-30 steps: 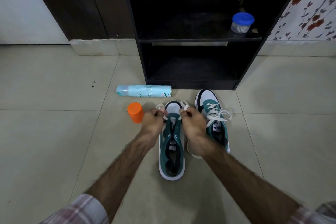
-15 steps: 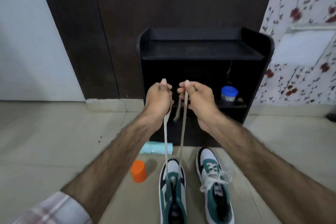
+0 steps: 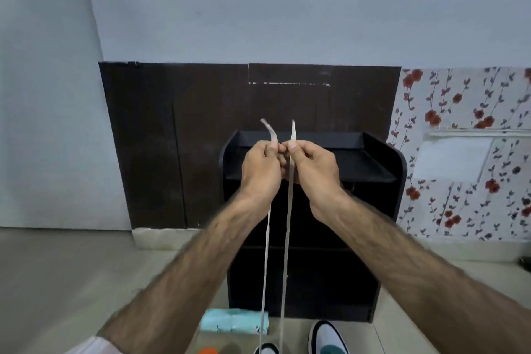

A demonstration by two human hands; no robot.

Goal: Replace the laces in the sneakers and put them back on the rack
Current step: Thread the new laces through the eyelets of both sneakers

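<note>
While both ends of the lace [image 3: 288, 210] are being pinched by left hand [image 3: 260, 171] and right hand [image 3: 314, 171] toward twelve o'clock above the sneaker [image 3: 265, 349], equal lengths are best being matched.

At about seven o'clock in my view a pale turquoise spray can [image 3: 234, 325] lies on its side on the beige tiled floor [image 3: 71, 282]. Just nearer me, at the bottom edge, an orange cap [image 3: 209, 350] peeks in. Up at ten o'clock a dark brown panel [image 3: 178, 138] stands against the grey wall [image 3: 258, 8]. At three o'clock I see wallpaper with red flowers [image 3: 459, 112].
</note>
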